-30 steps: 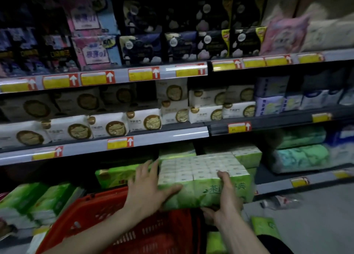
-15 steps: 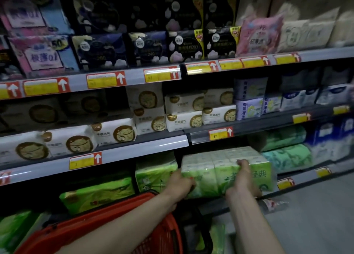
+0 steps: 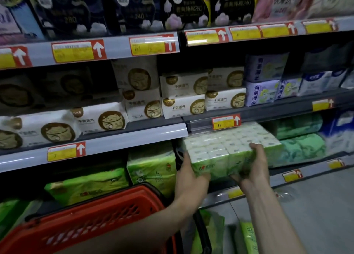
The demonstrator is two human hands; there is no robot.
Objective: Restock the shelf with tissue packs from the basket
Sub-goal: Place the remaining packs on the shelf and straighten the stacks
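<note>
Right fingers (image 3: 255,148): curled over the top front edge of the tissue pack (image 3: 220,150), with the thumb under its lower edge.
Right hand (image 3: 252,169): holds the pack's near face, towards its right half.
Left fingers: wrapped round the pack's left end and largely hidden behind it.
Left hand (image 3: 189,169): grips the lower left corner of the pack, palm against its end.
Tissue pack: a green and white multi-pack, held level between both hands. Its far part sits inside the lower shelf bay, under the rail of the shelf above. Whether it bears on the shelf board cannot be told.
Shelf (image 3: 314,168): the lower tier, with a grey front rail carrying yellow and red price tags.
Left neighbour: a green pack (image 3: 151,169) standing just beside the held pack, on the same tier.
Right neighbour: green roll packs (image 3: 302,148) stacked beside the held pack's right end.
Price tag (image 3: 226,121): on the rail directly above the held pack.
Tier above: white packs with gold emblems (image 3: 178,106) in stacked rows.
Basket (image 3: 92,221): red, slatted, below the left forearm. Its contents are not visible.
Below the arms: more green packs (image 3: 249,238) between the forearms, blurred.
</note>
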